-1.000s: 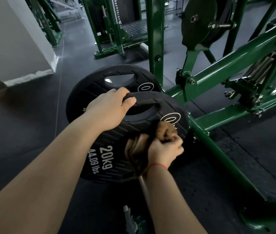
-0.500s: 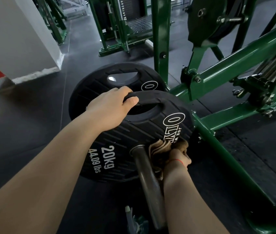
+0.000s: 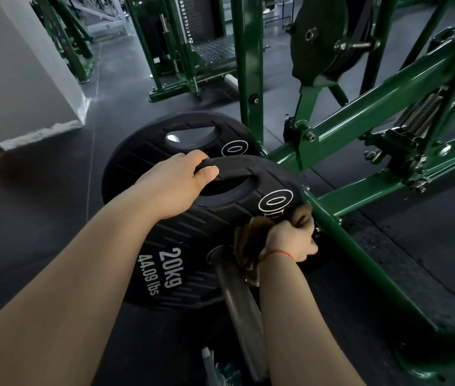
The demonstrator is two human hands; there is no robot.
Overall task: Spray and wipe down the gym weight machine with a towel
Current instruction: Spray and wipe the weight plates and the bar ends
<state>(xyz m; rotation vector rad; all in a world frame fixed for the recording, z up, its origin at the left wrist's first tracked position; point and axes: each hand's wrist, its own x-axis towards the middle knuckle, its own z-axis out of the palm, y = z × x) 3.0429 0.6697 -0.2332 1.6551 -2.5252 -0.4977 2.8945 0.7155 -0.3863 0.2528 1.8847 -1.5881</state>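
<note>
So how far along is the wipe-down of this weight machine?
Done: nothing provably; no surface shows wipe marks. In hand: the left hand grips the front plate while the right hand presses the towel on its face. Left: likely the rear plate and green frame.

the weight plate (image 3: 192, 246) looks like matt black rubber with ribbed grooves. through its centre runs a bare metal sleeve (image 3: 237, 302), dull and scuffed. right of the plate, the machine frame (image 3: 360, 121) is glossy green painted metal (springs bare steel). against the plate, the brown towel (image 3: 248, 240) is soft cloth.

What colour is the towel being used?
Brown; the towel is bunched in the right hand, clearest in the head view.
</note>
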